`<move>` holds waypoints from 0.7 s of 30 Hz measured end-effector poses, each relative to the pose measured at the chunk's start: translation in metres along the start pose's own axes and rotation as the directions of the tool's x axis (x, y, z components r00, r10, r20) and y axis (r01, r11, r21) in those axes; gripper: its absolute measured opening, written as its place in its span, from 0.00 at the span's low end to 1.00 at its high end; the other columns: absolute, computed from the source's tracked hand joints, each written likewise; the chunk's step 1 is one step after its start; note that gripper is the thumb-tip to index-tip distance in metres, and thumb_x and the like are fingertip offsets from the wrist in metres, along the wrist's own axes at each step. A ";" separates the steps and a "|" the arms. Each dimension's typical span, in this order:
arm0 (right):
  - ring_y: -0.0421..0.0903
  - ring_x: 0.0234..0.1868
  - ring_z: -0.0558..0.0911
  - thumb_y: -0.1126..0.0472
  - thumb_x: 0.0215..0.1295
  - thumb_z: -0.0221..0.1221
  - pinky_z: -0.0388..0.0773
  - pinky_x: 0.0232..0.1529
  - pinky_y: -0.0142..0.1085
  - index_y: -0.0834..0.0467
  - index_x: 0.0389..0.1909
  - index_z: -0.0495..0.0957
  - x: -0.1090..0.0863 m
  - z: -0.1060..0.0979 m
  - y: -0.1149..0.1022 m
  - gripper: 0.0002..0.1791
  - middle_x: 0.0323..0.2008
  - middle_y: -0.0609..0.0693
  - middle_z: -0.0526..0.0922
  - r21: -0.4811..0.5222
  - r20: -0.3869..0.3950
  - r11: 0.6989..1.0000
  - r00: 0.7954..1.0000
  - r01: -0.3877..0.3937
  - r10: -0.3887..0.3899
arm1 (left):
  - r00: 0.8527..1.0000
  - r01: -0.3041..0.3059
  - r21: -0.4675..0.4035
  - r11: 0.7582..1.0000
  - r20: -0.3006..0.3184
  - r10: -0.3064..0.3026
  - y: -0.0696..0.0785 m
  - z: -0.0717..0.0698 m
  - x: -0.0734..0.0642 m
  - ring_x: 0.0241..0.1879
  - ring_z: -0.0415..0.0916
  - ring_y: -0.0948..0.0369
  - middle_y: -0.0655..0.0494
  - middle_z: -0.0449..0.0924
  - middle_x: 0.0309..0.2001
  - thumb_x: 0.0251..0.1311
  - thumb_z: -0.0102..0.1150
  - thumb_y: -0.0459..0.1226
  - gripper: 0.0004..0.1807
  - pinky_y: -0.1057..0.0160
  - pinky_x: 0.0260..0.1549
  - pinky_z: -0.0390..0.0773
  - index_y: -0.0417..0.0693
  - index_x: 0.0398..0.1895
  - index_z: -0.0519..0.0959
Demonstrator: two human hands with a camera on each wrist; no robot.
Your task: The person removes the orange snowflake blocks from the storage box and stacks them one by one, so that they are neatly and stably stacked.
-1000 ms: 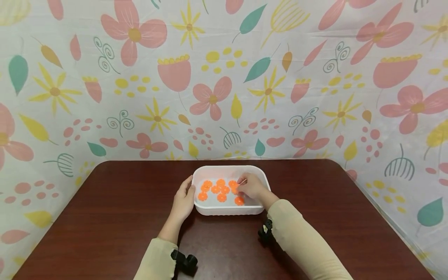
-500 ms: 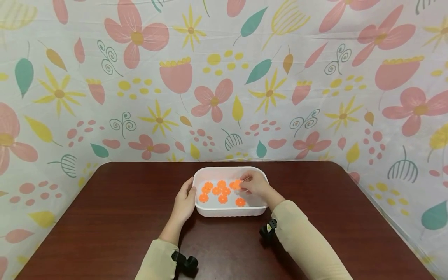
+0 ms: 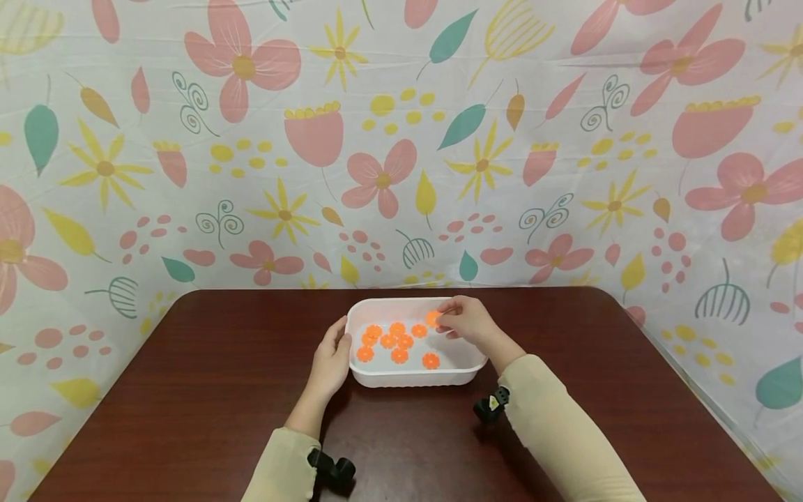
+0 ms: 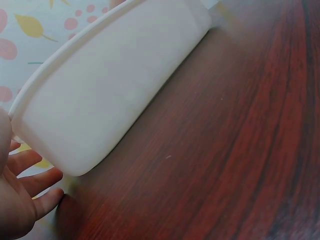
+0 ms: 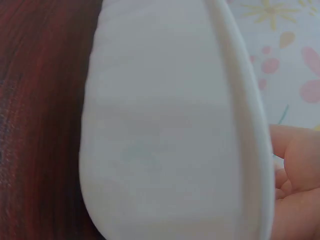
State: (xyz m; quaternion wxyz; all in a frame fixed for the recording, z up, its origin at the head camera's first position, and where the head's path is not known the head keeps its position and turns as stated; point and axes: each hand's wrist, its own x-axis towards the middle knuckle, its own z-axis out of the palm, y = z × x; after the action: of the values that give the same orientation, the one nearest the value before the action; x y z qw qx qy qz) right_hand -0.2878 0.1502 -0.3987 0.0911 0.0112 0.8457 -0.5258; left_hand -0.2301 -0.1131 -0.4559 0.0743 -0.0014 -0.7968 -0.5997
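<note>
A white rectangular plastic tub [image 3: 414, 378] holds several small orange flower-shaped pieces [image 3: 399, 355]. My left hand [image 3: 329, 359] rests against the tub's left end, thumb by the rim. In the left wrist view, the other fingers [image 4: 42, 181] of this hand are spread along the outside wall. Above the tub's back right part, my right hand [image 3: 469, 322] pinches one orange flower-shaped piece [image 3: 433, 318] between thumb and fingertips. The right wrist view shows that hand beyond the tub's near wall [image 5: 165, 115], which hides the piece.
The tub stands on a dark reddish-brown wooden table [image 3: 238, 390], near its back edge. A floral-print cloth [image 3: 401, 174] hangs right behind the table. Black wrist cameras sit under both sleeves, the left camera [image 3: 332, 471] close over the tabletop.
My right hand has lifted one flower-shaped piece from the right-hand group and carried it up toward the tub's back right corner. My left hand has stayed at the tub's left end.
</note>
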 end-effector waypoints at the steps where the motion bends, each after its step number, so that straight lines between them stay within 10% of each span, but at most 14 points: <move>1: 0.44 0.31 0.84 0.65 0.61 0.60 0.83 0.36 0.41 0.64 0.45 0.76 0.000 -0.002 0.000 0.12 0.36 0.57 0.82 0.002 0.003 1.000 1.000 0.006 -0.006 | 1.000 -0.002 -0.001 1.000 0.000 0.002 0.000 0.000 0.000 0.63 0.67 0.47 0.40 0.65 0.66 0.71 0.40 0.38 0.25 0.46 0.60 0.68 0.44 0.70 0.60; 21: 0.43 0.36 0.85 0.63 0.65 0.57 0.82 0.40 0.39 0.66 0.53 0.71 -0.012 -0.043 0.004 0.18 0.44 0.59 0.81 0.106 -0.024 0.994 1.000 0.000 0.002 | 1.000 -0.004 0.011 1.000 0.006 0.004 0.000 -0.001 -0.001 0.63 0.67 0.47 0.41 0.65 0.66 0.71 0.40 0.38 0.25 0.46 0.60 0.68 0.45 0.70 0.60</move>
State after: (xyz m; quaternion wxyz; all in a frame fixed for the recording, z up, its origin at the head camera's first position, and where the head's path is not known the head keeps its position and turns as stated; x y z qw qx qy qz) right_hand -0.2817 0.1911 -0.3817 0.0804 0.0227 0.8174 -0.5699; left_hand -0.2292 -0.1134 -0.4555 0.0730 -0.0043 -0.8003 -0.5951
